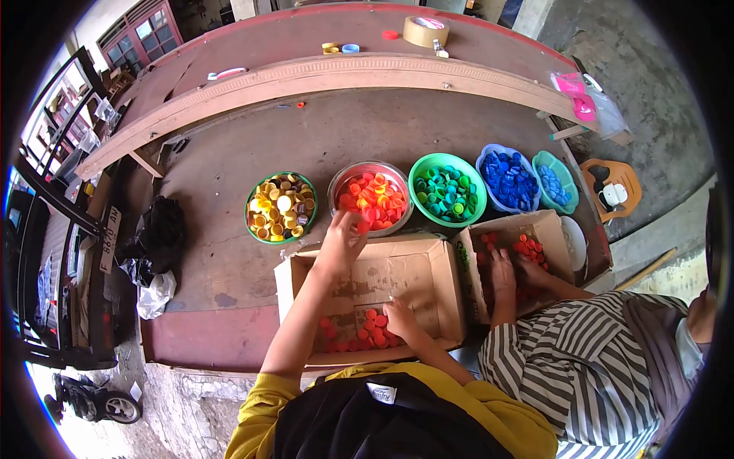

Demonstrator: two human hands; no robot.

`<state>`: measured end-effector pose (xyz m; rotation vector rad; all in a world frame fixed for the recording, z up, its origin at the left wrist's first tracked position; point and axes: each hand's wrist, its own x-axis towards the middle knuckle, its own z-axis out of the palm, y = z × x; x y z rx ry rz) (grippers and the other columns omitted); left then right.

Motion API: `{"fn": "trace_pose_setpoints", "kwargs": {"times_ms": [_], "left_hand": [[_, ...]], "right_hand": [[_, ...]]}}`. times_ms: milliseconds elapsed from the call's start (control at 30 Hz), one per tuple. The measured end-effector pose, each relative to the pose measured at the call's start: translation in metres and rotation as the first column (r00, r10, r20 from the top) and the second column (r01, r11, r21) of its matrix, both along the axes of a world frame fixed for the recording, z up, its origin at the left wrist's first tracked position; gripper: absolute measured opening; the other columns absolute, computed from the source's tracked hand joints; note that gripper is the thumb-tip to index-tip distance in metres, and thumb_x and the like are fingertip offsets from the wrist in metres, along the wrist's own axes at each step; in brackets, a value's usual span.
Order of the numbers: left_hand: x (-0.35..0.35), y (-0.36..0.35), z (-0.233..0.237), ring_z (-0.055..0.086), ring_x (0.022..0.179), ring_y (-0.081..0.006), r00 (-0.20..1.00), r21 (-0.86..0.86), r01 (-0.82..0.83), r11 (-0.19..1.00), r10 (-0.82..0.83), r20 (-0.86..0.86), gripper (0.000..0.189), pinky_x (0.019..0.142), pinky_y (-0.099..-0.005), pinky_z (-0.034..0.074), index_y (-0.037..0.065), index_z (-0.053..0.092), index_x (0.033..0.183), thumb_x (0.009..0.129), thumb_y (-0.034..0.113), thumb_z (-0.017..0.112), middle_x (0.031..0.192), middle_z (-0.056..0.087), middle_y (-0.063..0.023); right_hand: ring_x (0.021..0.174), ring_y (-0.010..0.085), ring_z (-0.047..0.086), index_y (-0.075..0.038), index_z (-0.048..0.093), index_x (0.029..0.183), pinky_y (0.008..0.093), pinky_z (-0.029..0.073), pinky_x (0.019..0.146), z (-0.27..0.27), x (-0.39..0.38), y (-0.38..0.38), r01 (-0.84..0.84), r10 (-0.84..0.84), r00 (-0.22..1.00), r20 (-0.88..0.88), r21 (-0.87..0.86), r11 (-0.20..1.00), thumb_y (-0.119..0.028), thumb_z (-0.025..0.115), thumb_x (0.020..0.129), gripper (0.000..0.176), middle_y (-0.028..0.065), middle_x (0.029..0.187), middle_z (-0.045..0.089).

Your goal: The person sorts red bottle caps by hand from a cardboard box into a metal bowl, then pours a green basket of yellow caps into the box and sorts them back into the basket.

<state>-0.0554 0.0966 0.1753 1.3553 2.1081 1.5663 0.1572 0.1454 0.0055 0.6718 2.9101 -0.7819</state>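
The left hand (342, 241) reaches over the near rim of a metal bowl (332, 193), its fingers bent downward with a red cap right at the tips; whether they grip that cap or have let it go, I cannot tell. If the grip is loose, the cap could catch the rim and drop into the gap between bowl and box. The right hand (399, 318) is half curled above the cardboard box (448, 284), beside loose red caps (372, 330) bunched along its near side — something small and pale shows at the fingertips, but what it holds is unclear.

More red caps (372, 197) are heaped in the bowl, some looking orange; strong light there could make a wrong colour easy to miss. The heap rises near the rim, so a careless nudge might send caps over the edge.

Just left stands a basket of yellow caps (284, 205), and just right a basin of green caps (449, 193) — both close enough that a badly aimed toss could mix colours. Beyond are dark blue caps (508, 180). A co-worker's hands (502, 273) are busy in the second box (562, 233), near enough that elbows could bump and spill a handful
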Motion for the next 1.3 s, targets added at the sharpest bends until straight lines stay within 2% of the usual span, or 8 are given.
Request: {"fn": "trace_pose_setpoints", "kwargs": {"times_ms": [100,200,433,600,867,1000,1200,1300], "left_hand": [[-0.015,0.027,0.010,0.058,0.085,-0.0311,1.000,-0.053,-0.001,0.999,0.001,0.008,0.035,0.072,-0.0344,0.051,-0.001,0.047,0.107,0.075,0.006,0.061,0.101,0.048,-0.0181],[-0.017,0.035,-0.026,0.060,0.083,-0.0253,0.923,0.062,-0.100,0.993,0.116,-0.367,0.054,0.072,-0.0309,0.052,0.003,0.037,0.122,0.075,0.005,0.064,0.116,0.042,-0.0189],[0.039,-0.031,-0.058,0.045,0.107,-0.0378,0.971,-0.292,0.213,0.932,-0.170,0.168,0.050,0.083,-0.0384,0.046,0.000,0.042,0.115,0.071,0.008,0.065,0.123,0.034,-0.0220],[0.070,-0.071,-0.081,0.044,0.107,-0.0374,0.999,-0.259,0.023,0.966,-0.029,-0.020,0.042,0.085,-0.0398,0.045,0.002,0.046,0.108,0.070,0.007,0.063,0.121,0.036,-0.0186],[0.097,-0.122,-0.137,0.046,0.106,-0.0363,0.993,-0.683,0.109,0.722,-0.111,0.041,0.047,0.088,-0.0422,0.043,0.006,0.047,0.107,0.065,0.007,0.068,0.116,0.037,-0.0153],[0.096,-0.125,-0.153,0.048,0.102,-0.0373,0.989,-0.714,0.149,0.685,-0.101,0.109,0.042,0.085,-0.0429,0.044,0.008,0.049,0.103,0.065,0.005,0.066,0.112,0.039,-0.0155],[0.092,-0.125,-0.176,0.049,0.099,-0.0382,0.981,-0.738,0.192,0.647,-0.124,0.147,0.039,0.080,-0.0442,0.044,0.007,0.049,0.097,0.062,0.001,0.066,0.106,0.042,-0.0162],[0.093,-0.126,-0.163,0.046,0.101,-0.0383,0.990,-0.730,0.140,0.668,-0.093,0.105,0.038,0.081,-0.0439,0.043,0.006,0.049,0.097,0.062,0.000,0.064,0.107,0.042,-0.0166]], "right_hand": [[0.082,0.0334,0.056,-0.004,0.055,0.076,0.0414,0.047,0.069,0.001,0.002,0.003,0.009,-0.002,0.994,0.113,-0.065,0.998,0.002,0.053,0.063,0.015,0.0175,0.086,0.057],[0.077,0.0336,0.057,-0.005,0.057,0.074,0.0422,0.047,0.066,0.003,0.004,0.005,0.017,-0.017,0.990,0.141,0.001,1.000,0.001,0.053,0.062,0.013,0.0166,0.080,0.058],[0.076,0.0341,0.058,-0.006,0.058,0.069,0.0436,0.047,0.064,-0.004,0.007,0.010,0.006,-0.004,0.985,0.171,-0.009,1.000,-0.003,0.055,0.063,0.007,0.0165,0.076,0.059],[0.074,0.0353,0.058,-0.004,0.058,0.072,0.0452,0.047,0.063,0.020,-0.003,0.010,-0.087,0.085,0.928,0.363,-0.011,0.996,-0.004,0.057,0.064,0.008,0.0176,0.074,0.059],[0.070,0.0328,0.060,-0.003,0.055,0.076,0.0407,0.047,0.061,0.056,-0.021,0.006,-0.037,0.046,0.998,0.052,-0.152,0.988,-0.006,0.060,0.067,0.011,0.0170,0.073,0.061],[0.065,0.0261,0.060,-0.003,0.053,0.076,0.0354,0.046,0.058,0.072,-0.034,0.003,-0.083,0.048,0.995,-0.088,-0.450,0.889,-0.012,0.070,0.065,0.022,0.0130,0.069,0.060],[0.062,0.0183,0.058,-0.003,0.051,0.073,0.0294,0.045,0.056,0.088,-0.044,0.004,-0.133,0.110,0.991,-0.078,-0.447,0.885,-0.015,0.074,0.066,0.027,0.0094,0.067,0.060],[0.060,0.0105,0.055,-0.005,0.047,0.068,0.0242,0.045,0.054,0.081,-0.058,0.015,-0.172,-0.067,0.942,-0.330,-0.643,0.746,-0.004,0.074,0.064,0.027,0.0059,0.067,0.056]]}}
